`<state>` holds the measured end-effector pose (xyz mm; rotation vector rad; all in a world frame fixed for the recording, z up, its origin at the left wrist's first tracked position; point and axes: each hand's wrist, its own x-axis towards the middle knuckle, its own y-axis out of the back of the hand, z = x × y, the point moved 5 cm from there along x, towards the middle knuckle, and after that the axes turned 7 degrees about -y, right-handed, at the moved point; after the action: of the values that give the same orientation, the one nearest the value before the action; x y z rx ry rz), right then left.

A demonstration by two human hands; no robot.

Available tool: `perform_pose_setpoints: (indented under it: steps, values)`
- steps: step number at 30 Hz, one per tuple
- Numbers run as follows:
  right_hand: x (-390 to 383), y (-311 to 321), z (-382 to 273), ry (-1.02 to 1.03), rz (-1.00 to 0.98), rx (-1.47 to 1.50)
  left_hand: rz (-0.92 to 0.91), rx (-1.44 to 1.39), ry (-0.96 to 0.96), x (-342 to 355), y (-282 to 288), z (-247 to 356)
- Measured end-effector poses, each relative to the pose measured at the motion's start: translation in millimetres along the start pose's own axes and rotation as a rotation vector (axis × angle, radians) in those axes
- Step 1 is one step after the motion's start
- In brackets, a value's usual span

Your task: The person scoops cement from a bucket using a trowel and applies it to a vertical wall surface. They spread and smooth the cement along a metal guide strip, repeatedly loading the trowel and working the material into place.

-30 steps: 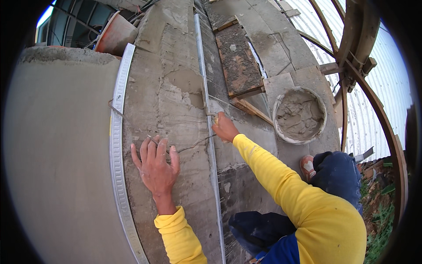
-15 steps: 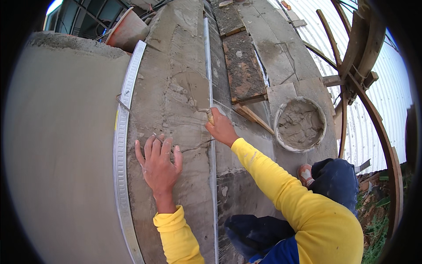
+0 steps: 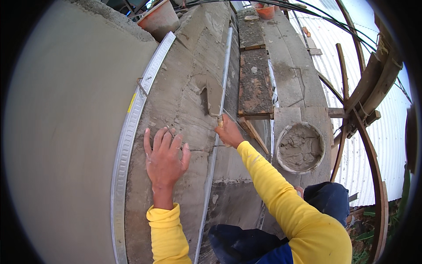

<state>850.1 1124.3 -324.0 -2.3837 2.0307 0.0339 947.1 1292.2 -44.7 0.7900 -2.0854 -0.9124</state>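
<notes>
My right hand point(image 3: 229, 132) is wrapped round the handle of a pointed trowel point(image 3: 215, 97). The trowel's blade lies over a patch of wet grey mortar on the concrete strip point(image 3: 180, 101), just left of a thin metal straightedge point(image 3: 227, 66). Fingers spread, my left hand point(image 3: 166, 158) rests on or just over the same strip and holds nothing that I can see. A wider perforated metal bar point(image 3: 130, 127) runs along the strip's left edge, with a bent metal rod point(image 3: 141, 86) across it.
A round bucket of mortar point(image 3: 300, 148) stands on the boards at right. Rough planks point(image 3: 255, 81) and a wooden stick point(image 3: 253, 133) lie nearby. An orange bucket point(image 3: 160, 20) sits at the far left. Wooden poles point(image 3: 371, 141) rise beside a white corrugated roof point(image 3: 391, 145).
The view has turned, so the strip and bars lean more to the right. The trowel's blade now shows tilted, with one edge lifted off the mortar. My left hand stays spread.
</notes>
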Motion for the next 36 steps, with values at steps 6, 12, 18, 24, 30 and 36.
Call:
perform_pose_setpoints:
  steps: [6,12,18,24,30,36]
  values:
    - [-29,-14,-68,0.328,0.021,0.004,-0.001,-0.017,0.036,-18,2,-7]
    - [-18,-17,-13,0.202,-0.003,-0.435,0.012,-0.047,0.021,-7,-2,-4]
    - [-59,-10,63,0.293,0.114,-0.593,-0.030,-0.005,0.044,-11,1,-6]
    - [62,9,2,0.387,0.426,-0.621,-0.052,-0.002,0.042,-7,-3,-4]
    - [105,38,-23,0.147,0.339,-0.511,-0.066,-0.015,0.065,-10,-3,-5]
    - [98,14,-56,0.055,0.193,-0.508,-0.053,-0.001,0.054,-8,-1,-4]
